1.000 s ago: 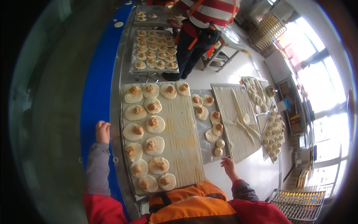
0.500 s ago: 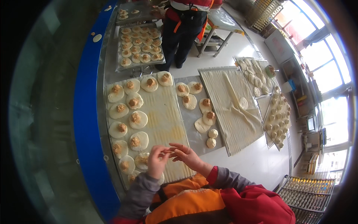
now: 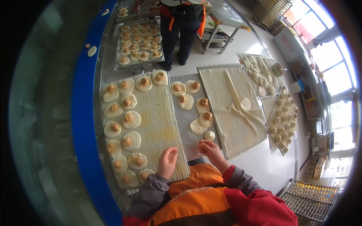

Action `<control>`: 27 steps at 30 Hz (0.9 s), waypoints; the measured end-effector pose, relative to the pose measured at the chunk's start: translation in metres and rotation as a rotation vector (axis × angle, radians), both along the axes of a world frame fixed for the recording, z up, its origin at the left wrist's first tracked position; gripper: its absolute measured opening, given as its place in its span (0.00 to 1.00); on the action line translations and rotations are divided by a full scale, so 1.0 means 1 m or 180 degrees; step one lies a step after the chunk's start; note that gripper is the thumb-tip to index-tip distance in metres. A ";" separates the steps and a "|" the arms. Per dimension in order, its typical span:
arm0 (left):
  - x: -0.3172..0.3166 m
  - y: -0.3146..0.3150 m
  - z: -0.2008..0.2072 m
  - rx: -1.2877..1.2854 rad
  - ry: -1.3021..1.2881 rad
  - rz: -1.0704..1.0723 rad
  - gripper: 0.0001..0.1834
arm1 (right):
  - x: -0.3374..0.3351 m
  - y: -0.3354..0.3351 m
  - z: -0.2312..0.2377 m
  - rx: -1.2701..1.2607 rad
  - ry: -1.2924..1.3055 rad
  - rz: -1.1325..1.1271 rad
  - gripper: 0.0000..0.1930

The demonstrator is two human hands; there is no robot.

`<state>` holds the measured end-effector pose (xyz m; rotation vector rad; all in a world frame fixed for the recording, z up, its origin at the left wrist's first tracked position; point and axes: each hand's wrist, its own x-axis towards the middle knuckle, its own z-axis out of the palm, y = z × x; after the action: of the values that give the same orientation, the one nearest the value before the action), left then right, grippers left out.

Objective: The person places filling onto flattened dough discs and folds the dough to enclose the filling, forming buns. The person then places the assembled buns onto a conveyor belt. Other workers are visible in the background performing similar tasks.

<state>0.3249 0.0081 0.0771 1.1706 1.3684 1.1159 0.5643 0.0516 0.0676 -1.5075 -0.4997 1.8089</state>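
My left hand [image 3: 167, 162] hovers over the near right part of a large lined tray [image 3: 160, 113]. Its fingers are curled; what they hold, if anything, is hidden. My right hand [image 3: 212, 150] is lowered at the near end of a grey sheet [image 3: 184, 130], fingers drawn together around something pale I cannot make out. Just beyond it sits a small pleated dough ball [image 3: 209, 135]. Flat dough rounds topped with brown filling, such as one dough round [image 3: 131, 141], line the tray's left side and far edge. More topped rounds [image 3: 203, 104] lie on the grey sheet, beside a bare round [image 3: 198, 127].
To the right, a creased cloth [image 3: 233, 113] covers another tray. Beyond it are trays with dough pieces [image 3: 260, 77] and small buns [image 3: 283, 116]. A blue strip [image 3: 87, 124] runs along the left. A co-worker [image 3: 180, 34] stands ahead beside a filled tray [image 3: 141, 62]. A rack [image 3: 309, 199] stands near right.
My hands, formerly together over the tray, have parted. The right moved right to the grey sheet, covering where the nearer of two dough balls lay. The left stays over the tray. The view shifted slightly.
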 end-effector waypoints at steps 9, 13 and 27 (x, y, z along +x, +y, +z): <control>-0.069 -0.074 0.011 -0.0798 -0.0450 0.0936 0.09 | -0.009 0.129 -0.038 0.1199 -0.0613 0.0316 0.14; -0.085 -0.112 0.023 -0.0931 -0.0598 0.1412 0.09 | -0.034 0.193 -0.066 0.1419 -0.0521 0.0147 0.12; -0.102 -0.176 0.019 -0.1254 -0.0447 0.1945 0.10 | -0.058 0.301 -0.080 0.2341 -0.1992 0.0741 0.09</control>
<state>0.2228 -0.1675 0.0959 0.3839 1.7891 1.2334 0.5068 0.3531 -0.0121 -1.4675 -1.5050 1.0518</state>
